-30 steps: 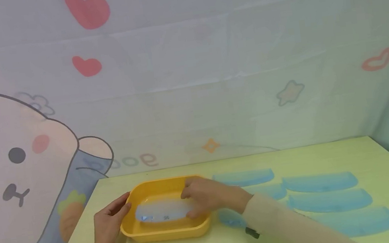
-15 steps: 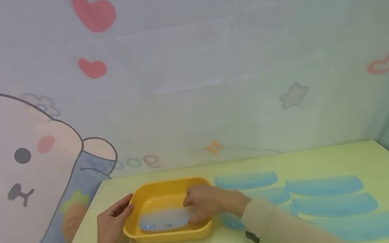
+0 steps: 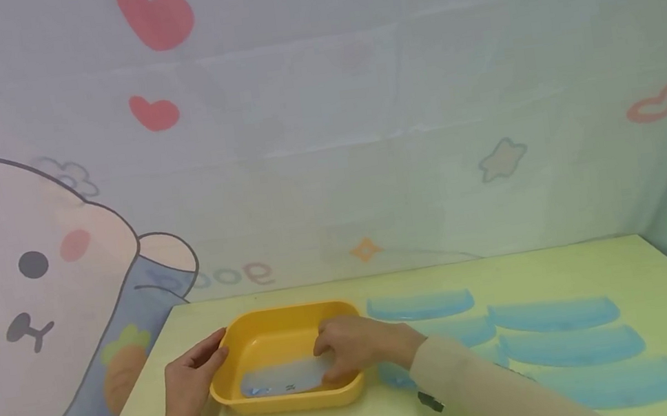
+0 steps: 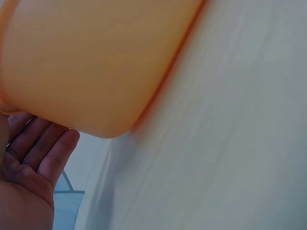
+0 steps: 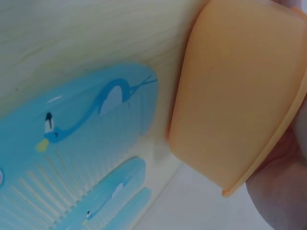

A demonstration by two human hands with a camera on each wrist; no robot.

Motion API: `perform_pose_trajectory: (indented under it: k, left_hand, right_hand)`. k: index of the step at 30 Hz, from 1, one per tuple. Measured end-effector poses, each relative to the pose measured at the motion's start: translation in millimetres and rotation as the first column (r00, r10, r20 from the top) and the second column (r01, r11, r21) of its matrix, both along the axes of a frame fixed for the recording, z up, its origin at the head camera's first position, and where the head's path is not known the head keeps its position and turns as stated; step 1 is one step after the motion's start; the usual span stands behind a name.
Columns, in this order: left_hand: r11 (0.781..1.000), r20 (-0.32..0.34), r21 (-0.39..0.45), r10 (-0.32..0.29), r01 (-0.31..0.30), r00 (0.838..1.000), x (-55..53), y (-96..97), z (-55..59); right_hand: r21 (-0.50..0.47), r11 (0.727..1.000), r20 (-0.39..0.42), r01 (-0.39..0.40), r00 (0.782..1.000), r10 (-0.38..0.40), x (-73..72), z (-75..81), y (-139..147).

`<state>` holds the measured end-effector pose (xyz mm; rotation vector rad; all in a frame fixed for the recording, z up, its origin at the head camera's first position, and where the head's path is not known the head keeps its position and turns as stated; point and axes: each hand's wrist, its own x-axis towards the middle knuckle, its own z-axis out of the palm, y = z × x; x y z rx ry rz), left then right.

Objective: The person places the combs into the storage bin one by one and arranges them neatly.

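A yellow plastic tray [image 3: 295, 403] stands on the left part of the table. My left hand [image 3: 183, 386] holds its left rim, the thumb on the near side; in the left wrist view the fingers [image 4: 55, 153] lie against the outer wall. Inside the tray is a pale blue, see-through comb [image 3: 282, 379], close to the front wall with its teeth to the back. My right hand [image 3: 353, 346] reaches over the right rim and pinches the comb's right end between thumb and fingers. In the right wrist view the tray wall [image 5: 235, 86] covers most of that hand.
Several more blue combs lie in rows right of the tray, among them a back one [image 3: 420, 306] and a front right one [image 3: 617, 383]. The right wrist view shows a bird print on the nearest comb [image 5: 110, 103]. Behind the table [image 3: 535, 271] hangs a printed cloth [image 3: 319, 189].
The comb in the tray has come toward the front wall and sits lower, the right hand moving down with it. The left hand stays at the rim.
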<state>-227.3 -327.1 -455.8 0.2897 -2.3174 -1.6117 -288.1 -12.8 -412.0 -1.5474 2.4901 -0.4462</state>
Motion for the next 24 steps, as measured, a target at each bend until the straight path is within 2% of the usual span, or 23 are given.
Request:
perform_pose_trajectory:
  k: [16,24]
  left_hand:
    - [1.000,-0.014,0.015,-0.006,0.006,1.000,-1.7,0.5,-1.1]
    - [0.999,-0.026,0.032,-0.007,0.008,1.000,-0.5,0.0,-1.8]
  right_hand:
    - [0.078,0.997,-0.056,-0.009,0.998,0.013,0.7,-3.0,-4.9]
    - [0.100,0.995,-0.047,0.026,0.999,-0.021,2.5,-3.8,-7.4]
